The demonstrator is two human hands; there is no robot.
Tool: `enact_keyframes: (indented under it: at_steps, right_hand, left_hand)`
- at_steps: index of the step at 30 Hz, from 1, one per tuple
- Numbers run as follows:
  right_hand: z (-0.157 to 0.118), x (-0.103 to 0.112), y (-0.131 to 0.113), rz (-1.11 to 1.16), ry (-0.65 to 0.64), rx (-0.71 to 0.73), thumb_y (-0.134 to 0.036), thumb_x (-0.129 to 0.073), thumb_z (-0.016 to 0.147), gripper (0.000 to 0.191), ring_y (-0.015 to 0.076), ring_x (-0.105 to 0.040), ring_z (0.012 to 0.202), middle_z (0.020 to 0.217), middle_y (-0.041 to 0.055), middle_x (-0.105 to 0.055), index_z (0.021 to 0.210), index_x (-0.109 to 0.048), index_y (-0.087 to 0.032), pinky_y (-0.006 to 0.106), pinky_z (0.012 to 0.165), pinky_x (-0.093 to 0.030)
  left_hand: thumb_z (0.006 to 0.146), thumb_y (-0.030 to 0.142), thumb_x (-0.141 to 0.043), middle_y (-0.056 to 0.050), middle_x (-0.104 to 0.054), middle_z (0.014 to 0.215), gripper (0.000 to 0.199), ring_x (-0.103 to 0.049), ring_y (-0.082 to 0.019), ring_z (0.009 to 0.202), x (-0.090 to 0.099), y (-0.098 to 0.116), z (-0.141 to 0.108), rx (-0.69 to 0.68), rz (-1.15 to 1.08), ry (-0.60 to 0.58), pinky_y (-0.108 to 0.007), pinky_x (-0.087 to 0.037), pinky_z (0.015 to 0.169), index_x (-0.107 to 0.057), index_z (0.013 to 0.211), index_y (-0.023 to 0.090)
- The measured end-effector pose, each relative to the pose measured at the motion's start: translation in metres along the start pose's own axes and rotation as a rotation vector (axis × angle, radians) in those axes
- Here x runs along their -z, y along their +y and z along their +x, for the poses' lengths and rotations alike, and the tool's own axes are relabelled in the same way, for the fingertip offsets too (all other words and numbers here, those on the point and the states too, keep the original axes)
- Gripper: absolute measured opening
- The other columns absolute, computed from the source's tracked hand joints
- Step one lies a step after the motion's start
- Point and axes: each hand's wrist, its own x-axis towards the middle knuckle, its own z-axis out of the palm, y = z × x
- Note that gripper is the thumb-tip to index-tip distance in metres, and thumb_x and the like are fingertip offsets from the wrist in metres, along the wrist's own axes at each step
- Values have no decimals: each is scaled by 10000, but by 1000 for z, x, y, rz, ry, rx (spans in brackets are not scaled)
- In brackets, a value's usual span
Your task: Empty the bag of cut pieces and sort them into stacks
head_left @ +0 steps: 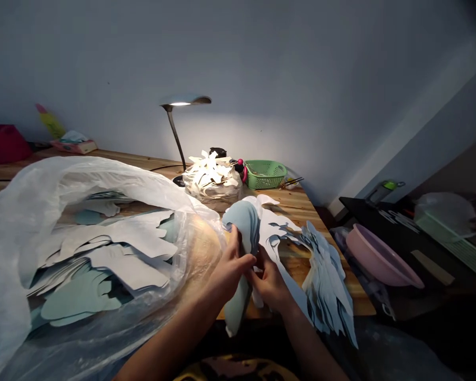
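Note:
Both my hands grip a stack of pale blue cut-out sheets (pixel 243 218), held upright and fanned a little at the top. My left hand (pixel 233 264) wraps the stack from the left, its thumb lying across the front. From the right, my right hand (pixel 266 278) closes on the same stack, fingers near the left thumb. The lower end hangs past the table's front edge. Just right of my hands lie white cut-out pieces (pixel 273 227) and a fanned pile of pale blue pieces (pixel 327 280). What the sheets are made of, I cannot tell.
A large clear plastic bag (pixel 103 172) on the left holds several white and greenish cut-outs (pixel 122 264). Behind stand a lit desk lamp (pixel 186 100), a bag of cream pieces (pixel 212 177) and a green basket (pixel 265 174). A pink basin (pixel 381 256) sits right of the wooden table (pixel 359 301).

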Motion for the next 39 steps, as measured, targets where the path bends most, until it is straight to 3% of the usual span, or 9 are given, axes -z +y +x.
enact_keyframes:
  at_steps: [3,6,11,14,16,22,29,33,39]
  right_hand:
    - [0,4,7,106,86,-26,-365,-779,800,523,258,-688,1072,1209,82,-692,1264,-556,-271,301,739,-603]
    - [-2,9,11,196,97,-37,-374,-783,804,517,267,-676,1117,1210,85,-693,1247,-539,-267,310,774,-599]
    - [-6,12,12,241,29,28,-378,-759,841,453,255,-688,1077,1194,82,-696,1211,-530,-252,334,839,-577]
    - [-6,12,12,201,39,22,-402,-751,847,449,244,-703,1007,1114,69,-717,1211,-539,-249,328,821,-575]
    - [-5,10,11,198,47,18,-416,-752,841,467,244,-706,999,1116,68,-720,1225,-542,-253,326,802,-574]
    - [-6,1,6,229,125,-1,-454,-773,792,507,273,-694,1061,1160,81,-716,1217,-578,-256,365,843,-568]
    - [-7,5,4,138,132,16,-339,-749,805,498,240,-703,1017,1161,67,-715,1259,-565,-248,270,714,-567]
    - [-7,9,7,72,105,16,-307,-732,829,469,246,-699,1030,1133,70,-722,1262,-569,-231,274,720,-567]
    - [-9,9,2,134,103,27,-333,-736,845,427,243,-702,1043,1137,64,-724,1233,-583,-241,294,788,-576]
  left_hand:
    - [552,119,-858,-163,-459,1546,1091,-352,-335,1487,2,-7,4,-6,128,29,-386,-366,1182,-395,1536,200]
    - [542,169,-908,-180,-506,1501,1102,-416,-354,1443,7,-15,10,-20,225,54,-414,-383,1164,-414,1528,195]
    - [586,206,-913,-118,-693,1208,909,-620,-299,1206,14,-22,13,-111,327,50,-304,-540,921,-554,1421,216]
    - [581,195,-913,-85,-703,1089,814,-672,-252,1020,16,-21,11,-149,323,54,-236,-551,725,-623,1341,219]
    - [572,178,-915,-80,-693,1088,764,-676,-235,964,17,-21,11,-160,276,66,-220,-541,675,-659,1291,218]
    - [616,168,-896,-70,-710,1028,720,-682,-240,938,21,-23,14,-159,230,89,-277,-557,778,-664,1296,201]
    - [501,101,-941,-106,-687,1258,831,-590,-304,1256,22,-16,13,-233,352,96,-318,-454,1063,-669,1280,194]
    - [518,104,-928,-95,-726,1165,793,-629,-304,1195,20,-11,11,-207,392,87,-322,-462,1047,-683,1266,198]
    - [599,127,-873,-62,-754,1033,670,-652,-280,1132,21,-11,12,-219,268,120,-288,-517,958,-696,1244,177]
